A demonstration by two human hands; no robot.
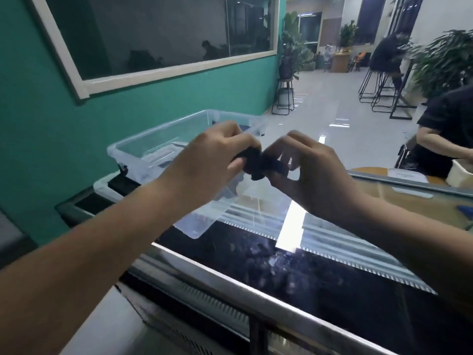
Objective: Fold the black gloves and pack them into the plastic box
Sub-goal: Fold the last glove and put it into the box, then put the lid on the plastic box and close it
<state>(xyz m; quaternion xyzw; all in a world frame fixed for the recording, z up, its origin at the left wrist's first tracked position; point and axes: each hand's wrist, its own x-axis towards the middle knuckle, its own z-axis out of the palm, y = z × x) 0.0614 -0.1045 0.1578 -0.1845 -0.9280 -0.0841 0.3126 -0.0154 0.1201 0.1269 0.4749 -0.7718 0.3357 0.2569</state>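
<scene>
Black gloves point(258, 162): bunched into a small dark bundle, held up in the air between both hands; whether it is 1 glove or 2 cannot be told.
Place of the gloves: in the middle of the view, in line with the right end of the plastic box, not inside it.
Left hand point(204, 160): fingers curled over the left end of the bundle and gripping it, thumb below.
Right hand point(314, 172): thumb and bent fingers pinching the right end of the bundle, back of the hand toward the camera.
Plastic box point(153, 134): clear, lid off, behind the left hand, standing on the far left part of the counter; black catches show on its rim.
Clear plastic piece point(199, 224): flat, just below the near side of the box, jutting toward the near side.
Counter point(320, 272): dark glass top with a metal edge, bright ceiling lights mirrored in it.
Wall point(179, 98): teal, on the left, with a wide window point(153, 29) in a pale frame.
Wooden table point(422, 193): on the right, beyond the counter.
Person at right point(445, 129): dark top, beside that table, partly cut off.
Far right: black stools point(376, 88), a seated person point(386, 55) and leafy plants point(445, 60).
</scene>
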